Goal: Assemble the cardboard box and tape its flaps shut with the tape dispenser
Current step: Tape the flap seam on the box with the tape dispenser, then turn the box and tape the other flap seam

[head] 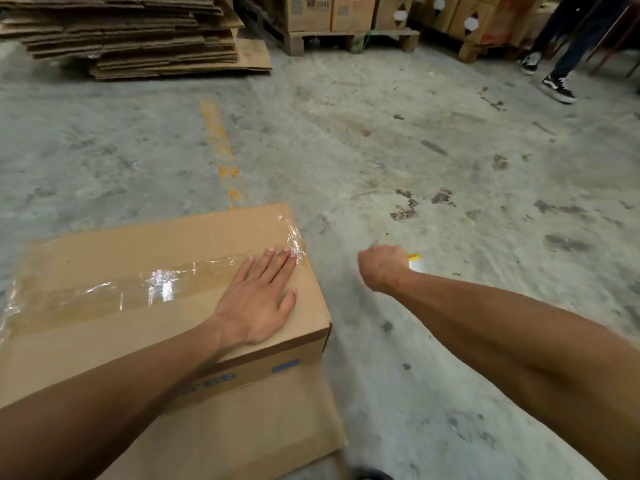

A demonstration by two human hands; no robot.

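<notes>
A brown cardboard box stands on the concrete floor at the lower left, its top flaps closed. A strip of clear tape runs along the top seam and wrinkles over the right edge. My left hand lies flat on the box top near that right edge, fingers spread, fingertips at the tape's end. My right hand is out over the floor to the right of the box, closed in a fist around the tape dispenser, of which only a yellow tip and a shiny bit show.
A tall stack of flattened cardboard lies at the back left. Wooden pallets with boxes line the back. A person's legs and black sneakers are at the far right. A worn yellow floor line runs toward the box.
</notes>
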